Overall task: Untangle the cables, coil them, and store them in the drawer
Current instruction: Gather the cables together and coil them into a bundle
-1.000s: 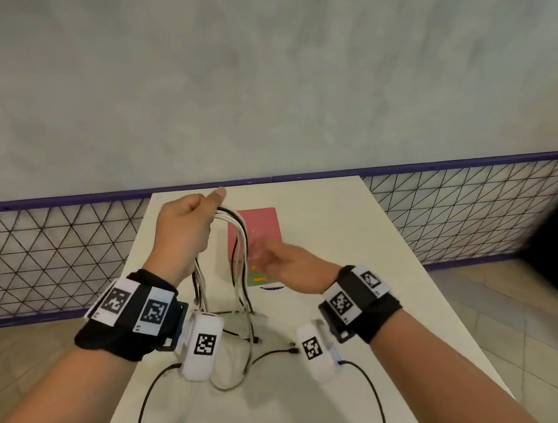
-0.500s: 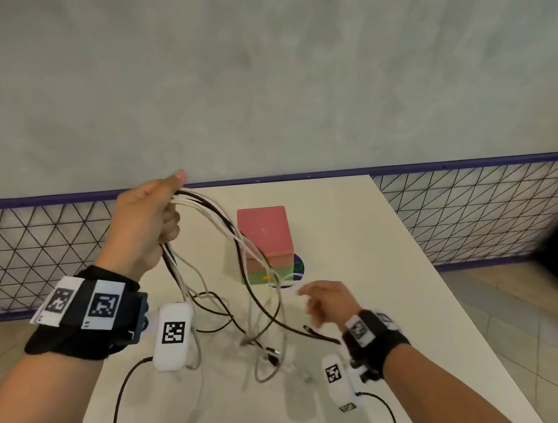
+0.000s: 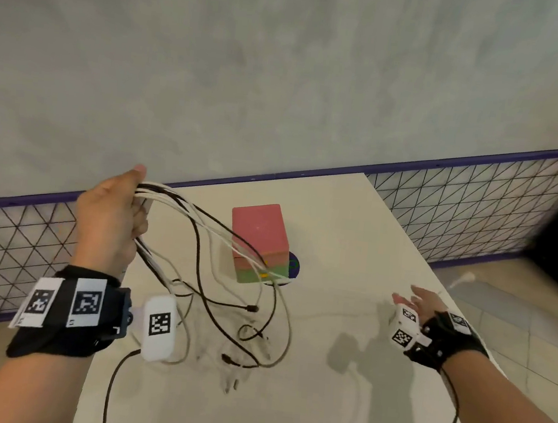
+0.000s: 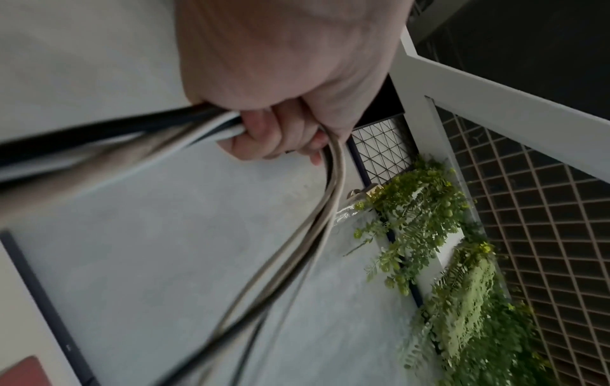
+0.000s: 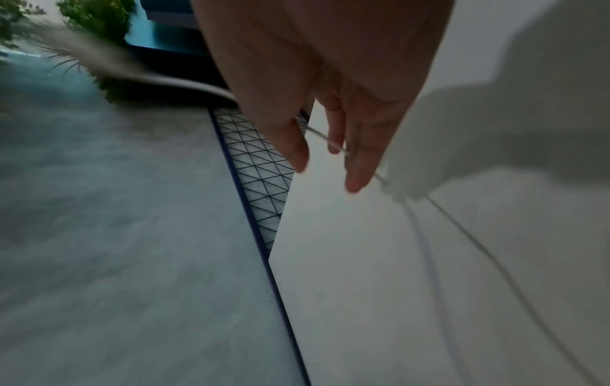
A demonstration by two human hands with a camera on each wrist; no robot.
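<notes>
Left hand [image 3: 107, 224] raised over the table's [image 3: 355, 226] far-left corner, fist closed round a bundle of cables [image 3: 200, 223], white and black strands mixed; thumb lies on top. From the fist the strands arc right and down, crossing in front of the box [image 3: 259, 240], then loop and tangle on the tabletop near the middle; several plug ends lie loose there. Box stands on the table, pink top, green band at the base, a small drawer-like front with yellow marks; no readable writing on it. Right hand [image 3: 423, 302] low over the table's right edge, well apart from the tangle, fingers [image 5: 358, 169] straight and loosely spread; a thin white cable [image 5: 330, 142] crosses them, but grip on it cannot be told. Wristbands carry black-and-white square code tags, no legible text.
</notes>
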